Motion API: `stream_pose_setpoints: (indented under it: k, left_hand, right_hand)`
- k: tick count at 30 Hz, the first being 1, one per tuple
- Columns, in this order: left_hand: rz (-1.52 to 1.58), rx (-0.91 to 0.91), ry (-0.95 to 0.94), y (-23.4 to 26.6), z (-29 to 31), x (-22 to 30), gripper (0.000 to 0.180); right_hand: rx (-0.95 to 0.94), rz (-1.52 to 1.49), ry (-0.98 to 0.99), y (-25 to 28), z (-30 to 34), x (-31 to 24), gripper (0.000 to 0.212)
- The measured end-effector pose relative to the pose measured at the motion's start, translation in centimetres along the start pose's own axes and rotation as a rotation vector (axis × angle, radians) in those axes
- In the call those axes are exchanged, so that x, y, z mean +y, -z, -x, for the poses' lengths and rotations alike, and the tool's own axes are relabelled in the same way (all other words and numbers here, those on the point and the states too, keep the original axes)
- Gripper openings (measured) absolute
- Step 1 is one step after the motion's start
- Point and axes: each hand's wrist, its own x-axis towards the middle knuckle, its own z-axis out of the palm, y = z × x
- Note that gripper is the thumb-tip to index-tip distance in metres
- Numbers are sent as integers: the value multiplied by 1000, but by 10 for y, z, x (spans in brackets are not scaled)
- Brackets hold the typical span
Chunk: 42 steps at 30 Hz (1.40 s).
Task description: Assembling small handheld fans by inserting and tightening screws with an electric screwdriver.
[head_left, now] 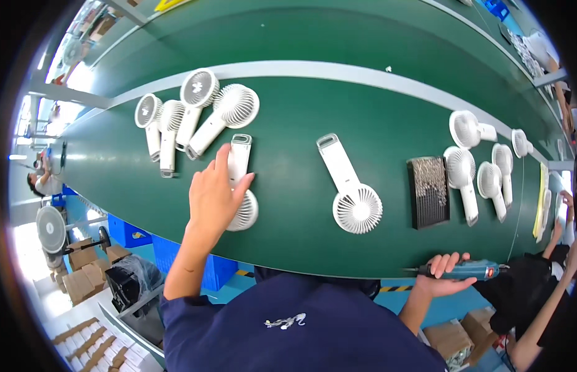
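Fan lies near the worktop's front edge, left hand spread wide across it, probably for steadying. Right hand grips a screwdriver.

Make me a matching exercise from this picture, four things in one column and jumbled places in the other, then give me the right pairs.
Things
1. Electric screwdriver
2. Black tray of small parts
3. Handheld fan lying by itself
4. Left hand

Places
A. Near the middle of the green workbench
B. At the handle of another white fan
C. Just left of the fan group on the right
D. In the right hand

Right pairs: 1-D, 2-C, 3-A, 4-B
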Motion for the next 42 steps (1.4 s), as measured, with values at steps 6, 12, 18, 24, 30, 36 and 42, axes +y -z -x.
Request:
stream_pose_setpoints:
  k: [6, 12, 18, 24, 30, 36, 42]
  left_hand:
    - [339, -179, -93, -10, -12, 78, 68]
    - [60, 29, -507, -24, 11, 153, 54]
    - [124, -311, -1246, -27, -39, 149, 27]
    - [63, -414, -1381, -23, -47, 152, 16]
    - [244, -484, -1418, -31, -45, 151, 7]
    - [389, -433, -1366, -32, -48, 151, 11]
    - [758, -105, -921, -33, -35, 181, 49]
  right_hand:
    - [-317, -30, 40, -50, -18, 7, 68]
    - [-552, 74, 189, -84, -66, -3, 75]
    - [-696, 102, 311, -99, -100, 15, 86]
    - [-675, 80, 305, -98, -120, 60, 91]
    - [-602, 153, 357, -94, -122, 63, 91]
    - [-552, 122, 248, -103, -111, 54, 89]
    - [-741, -32, 148, -140, -84, 18, 78]
